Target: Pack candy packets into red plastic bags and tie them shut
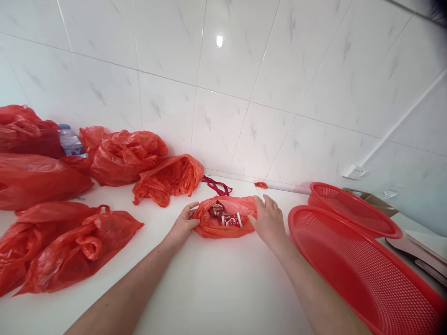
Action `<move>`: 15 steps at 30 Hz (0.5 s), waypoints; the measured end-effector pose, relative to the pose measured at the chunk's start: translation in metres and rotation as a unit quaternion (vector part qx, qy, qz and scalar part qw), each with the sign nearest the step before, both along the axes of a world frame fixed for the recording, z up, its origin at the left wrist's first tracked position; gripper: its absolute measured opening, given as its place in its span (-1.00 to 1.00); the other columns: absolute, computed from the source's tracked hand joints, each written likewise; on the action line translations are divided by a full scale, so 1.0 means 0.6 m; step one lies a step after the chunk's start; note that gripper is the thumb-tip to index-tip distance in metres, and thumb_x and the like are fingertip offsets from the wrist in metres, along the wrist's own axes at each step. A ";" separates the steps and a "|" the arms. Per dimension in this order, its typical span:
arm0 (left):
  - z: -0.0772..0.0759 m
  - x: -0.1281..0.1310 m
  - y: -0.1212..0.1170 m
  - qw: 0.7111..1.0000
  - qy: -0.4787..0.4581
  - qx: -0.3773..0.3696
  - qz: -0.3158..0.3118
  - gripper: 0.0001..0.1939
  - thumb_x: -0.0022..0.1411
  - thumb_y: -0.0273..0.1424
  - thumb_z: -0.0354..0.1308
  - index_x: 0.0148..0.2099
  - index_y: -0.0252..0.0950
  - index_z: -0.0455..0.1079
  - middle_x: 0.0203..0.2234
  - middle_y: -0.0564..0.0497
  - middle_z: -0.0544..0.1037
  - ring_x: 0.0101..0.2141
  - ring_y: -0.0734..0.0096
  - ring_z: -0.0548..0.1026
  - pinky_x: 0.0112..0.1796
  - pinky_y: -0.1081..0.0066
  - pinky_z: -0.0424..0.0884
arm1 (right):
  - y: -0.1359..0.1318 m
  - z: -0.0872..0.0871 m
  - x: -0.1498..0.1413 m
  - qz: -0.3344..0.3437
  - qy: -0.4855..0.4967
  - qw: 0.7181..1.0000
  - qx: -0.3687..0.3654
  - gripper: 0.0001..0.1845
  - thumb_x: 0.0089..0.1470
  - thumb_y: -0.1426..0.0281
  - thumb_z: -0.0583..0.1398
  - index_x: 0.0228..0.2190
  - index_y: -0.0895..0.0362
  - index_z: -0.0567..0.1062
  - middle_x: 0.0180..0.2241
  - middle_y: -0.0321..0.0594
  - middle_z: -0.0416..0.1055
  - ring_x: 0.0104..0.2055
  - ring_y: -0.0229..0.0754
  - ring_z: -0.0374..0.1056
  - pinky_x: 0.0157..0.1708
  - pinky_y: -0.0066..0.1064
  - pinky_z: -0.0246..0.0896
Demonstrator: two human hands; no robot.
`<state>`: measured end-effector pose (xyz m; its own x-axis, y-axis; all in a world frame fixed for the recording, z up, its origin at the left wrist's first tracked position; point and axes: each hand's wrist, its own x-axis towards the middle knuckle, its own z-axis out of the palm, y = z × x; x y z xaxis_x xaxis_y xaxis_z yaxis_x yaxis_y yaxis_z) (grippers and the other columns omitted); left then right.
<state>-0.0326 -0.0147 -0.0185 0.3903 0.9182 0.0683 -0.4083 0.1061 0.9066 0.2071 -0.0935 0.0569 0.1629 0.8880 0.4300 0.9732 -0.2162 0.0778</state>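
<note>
Between my hands an opened red plastic bag (223, 234) lies on the white table (213, 284), its mouth spread upward. Inside it I see a dark red wrapped packet (217, 210) and a red and white wrapped packet (232, 220). My left hand (183, 224) pinches the bag's left edge between thumb and fingers. At the opposite end, my right hand (269, 219) has its thumb and fingers closed around the right edge of the rim. The thin plastic partly covers what lies lower in the bag.
Several filled red bags (127, 156) crowd the left side, with a plastic bottle (71, 141) among them. Two red mesh baskets (331, 223) stand at the right. Dark red straps (218, 186) and a red scrap (260, 185) lie near the tiled wall (237, 125).
</note>
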 end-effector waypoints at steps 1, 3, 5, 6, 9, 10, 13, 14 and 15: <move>0.001 -0.001 0.000 1.000 0.013 0.004 0.009 -0.36 -0.08 -0.47 0.24 0.09 -0.20 0.15 -0.11 -0.09 0.46 -0.20 0.27 0.50 -0.21 0.30 0.41 | -0.001 -0.003 0.007 -0.023 0.014 1.000 -0.011 -0.33 0.02 0.27 0.18 0.13 0.17 0.14 0.14 0.13 0.08 0.12 0.13 0.08 -0.05 -0.17 0.09; 0.005 -0.006 -0.003 0.997 0.067 0.000 0.032 -0.32 -0.05 -0.35 0.27 0.12 -0.18 0.11 -0.08 -0.13 0.44 -0.20 0.23 0.50 -0.22 0.27 0.42 | -0.003 -0.007 0.017 -0.050 0.063 0.996 -0.050 -0.36 0.01 0.27 0.18 0.10 0.16 0.17 0.01 0.10 0.25 -0.02 0.09 0.23 -0.18 -0.23 0.13; 0.012 -0.012 -0.007 0.986 0.157 -0.020 0.052 -0.25 -0.05 -0.22 0.28 0.16 -0.19 0.06 -0.10 -0.18 0.44 -0.27 0.20 0.53 -0.28 0.21 0.45 | -0.006 -0.009 0.022 -0.049 0.144 0.985 -0.085 -0.58 0.01 0.33 0.16 -0.05 0.12 0.33 -0.20 -0.03 0.40 -0.19 0.01 0.32 -0.29 -0.30 0.12; 0.016 -0.015 -0.008 0.977 0.204 -0.031 0.054 -0.22 -0.06 -0.17 0.29 0.16 -0.20 0.06 -0.13 -0.19 0.46 -0.34 0.19 0.54 -0.32 0.19 0.46 | -0.007 -0.009 0.023 -0.042 0.189 0.977 -0.092 -0.72 0.01 0.35 0.14 -0.18 0.10 0.40 -0.30 -0.08 0.43 -0.26 -0.03 0.34 -0.34 -0.32 0.09; 0.036 -0.015 -0.005 0.963 0.266 -0.022 0.039 -0.31 -0.11 -0.20 0.31 0.06 -0.29 0.21 -0.31 -0.14 0.52 -0.48 0.23 0.53 -0.43 0.22 0.46 | -0.007 -0.005 0.025 -0.026 0.291 0.953 -0.075 -0.84 0.02 0.31 0.11 -0.50 0.09 0.43 -0.48 -0.18 0.43 -0.40 -0.11 0.33 -0.42 -0.36 0.04; 0.046 -0.012 0.000 0.965 0.258 -0.003 0.040 -0.40 -0.12 -0.25 0.31 -0.01 -0.31 0.28 -0.36 -0.11 0.53 -0.49 0.25 0.52 -0.45 0.25 0.46 | -0.007 -0.002 0.026 -0.026 0.313 0.948 -0.061 -0.78 0.04 0.27 0.09 -0.53 0.09 0.42 -0.51 -0.20 0.42 -0.42 -0.13 0.33 -0.43 -0.37 0.04; 0.094 0.003 0.022 0.970 0.212 0.068 0.095 -0.59 -0.14 -0.38 0.28 -0.17 -0.34 0.38 -0.44 -0.03 0.53 -0.52 0.40 0.48 -0.46 0.37 0.43 | -0.005 0.015 0.031 -0.024 0.369 0.929 0.001 -0.65 0.11 0.17 -0.02 -0.44 0.09 0.45 -0.45 -0.21 0.46 -0.39 -0.15 0.35 -0.45 -0.40 0.09; 0.115 0.008 0.030 0.968 0.201 0.088 0.123 -0.61 -0.13 -0.39 0.26 -0.17 -0.33 0.38 -0.43 0.00 0.52 -0.54 0.45 0.45 -0.46 0.41 0.42 | -0.005 0.022 0.032 -0.023 0.406 0.912 0.043 -0.61 0.12 0.16 -0.06 -0.37 0.09 0.46 -0.40 -0.21 0.47 -0.37 -0.16 0.36 -0.45 -0.41 0.12; 0.138 0.013 0.037 0.964 0.192 0.105 0.148 -0.61 -0.11 -0.40 0.24 -0.15 -0.31 0.37 -0.42 0.02 0.51 -0.54 0.49 0.43 -0.46 0.44 0.41 | -0.007 0.030 0.033 -0.018 0.456 0.885 0.094 -0.59 0.12 0.15 -0.08 -0.31 0.09 0.45 -0.36 -0.21 0.48 -0.35 -0.17 0.37 -0.45 -0.42 0.15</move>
<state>-0.0247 0.0073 0.0642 0.1458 0.9749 0.1679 -0.0232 -0.1663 0.9858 0.2268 -0.0976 0.0748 0.5448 0.8021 0.2444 0.6050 -0.1742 -0.7770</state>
